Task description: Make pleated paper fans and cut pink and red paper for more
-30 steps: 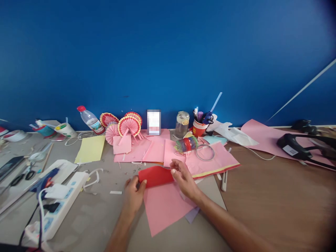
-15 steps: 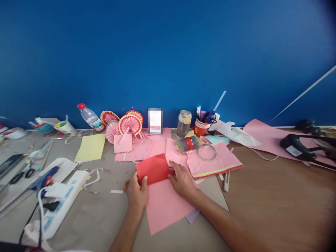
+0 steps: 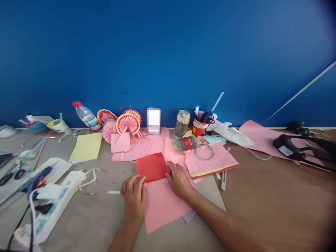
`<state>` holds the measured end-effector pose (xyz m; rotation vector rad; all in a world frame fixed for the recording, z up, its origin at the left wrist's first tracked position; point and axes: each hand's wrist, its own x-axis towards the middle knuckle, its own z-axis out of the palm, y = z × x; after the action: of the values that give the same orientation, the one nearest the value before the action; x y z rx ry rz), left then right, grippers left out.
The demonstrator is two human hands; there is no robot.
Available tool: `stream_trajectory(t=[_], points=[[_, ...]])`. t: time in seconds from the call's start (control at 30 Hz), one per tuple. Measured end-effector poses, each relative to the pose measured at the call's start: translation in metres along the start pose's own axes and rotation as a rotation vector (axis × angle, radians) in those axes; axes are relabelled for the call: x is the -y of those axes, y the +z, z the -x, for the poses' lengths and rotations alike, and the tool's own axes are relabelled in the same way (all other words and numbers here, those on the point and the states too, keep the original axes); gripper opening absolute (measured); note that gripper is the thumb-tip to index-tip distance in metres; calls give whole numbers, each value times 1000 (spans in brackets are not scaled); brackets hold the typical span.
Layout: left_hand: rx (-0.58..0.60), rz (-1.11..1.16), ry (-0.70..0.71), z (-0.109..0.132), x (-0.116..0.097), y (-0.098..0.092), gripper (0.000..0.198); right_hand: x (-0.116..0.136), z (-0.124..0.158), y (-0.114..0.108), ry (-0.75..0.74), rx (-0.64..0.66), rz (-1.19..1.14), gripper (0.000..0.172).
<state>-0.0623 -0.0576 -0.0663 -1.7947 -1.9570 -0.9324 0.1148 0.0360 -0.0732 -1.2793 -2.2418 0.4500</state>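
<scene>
Once the red sheet had come down from its tilted, curling pose of a second earlier, it lay nearly flat across the upper part of a pink sheet on the table. Hands apart, one at either side. Right hand at the sheet's 3 o'clock, thumb and fingers seemingly pinched on its edge. Left hand at 8 o'clock, thumb drawn back off the face, fingers at the near corner; pinch or mere touch, could not tell. Judged it was being steadied, not carried.

Containers, clock taken from the red sheet: red-capped bottle at 10, leaning, fill uncertain. White cup near half past 9, tilted, something yellow-green inside; teal cup just beyond, bearing sticks. Lidded jar at 1, contents unclear. Red cup toward 2, crowded with pens and a blue-handled tool.
</scene>
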Motion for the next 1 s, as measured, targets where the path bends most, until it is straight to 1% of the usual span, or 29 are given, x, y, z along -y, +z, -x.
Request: stream_trajectory(t=[0.07, 0.1, 0.2, 0.3, 0.43, 0.63, 0.87, 0.93, 1.0], points=[[97, 22, 103, -1, -4, -4, 26, 1, -1, -2, 9, 20, -8, 40], [137, 12, 126, -2, -6, -6, 29, 1, -1, -3, 10, 30, -13, 40], [226, -36, 153, -3, -10, -7, 30, 2, -3, -5, 16, 54, -15, 38], [277, -70, 172, -2, -10, -5, 25, 2, -6, -5, 33, 82, -9, 33], [293, -94, 179, -1, -9, -3, 25, 3, -12, -5, 52, 122, 21, 27], [307, -89, 147, -1, -10, -2, 26, 4, -15, -5, 102, 137, 46, 28], [308, -110, 181, 1, -8, 1, 27, 5, -12, -2, 94, 94, 23, 27], [303, -115, 210, 2, -8, 1, 27, 3, -12, -2, 92, 66, -18, 28], [300, -121, 233, 2, -7, 2, 28, 1, -11, -3, 81, 15, -111, 28]])
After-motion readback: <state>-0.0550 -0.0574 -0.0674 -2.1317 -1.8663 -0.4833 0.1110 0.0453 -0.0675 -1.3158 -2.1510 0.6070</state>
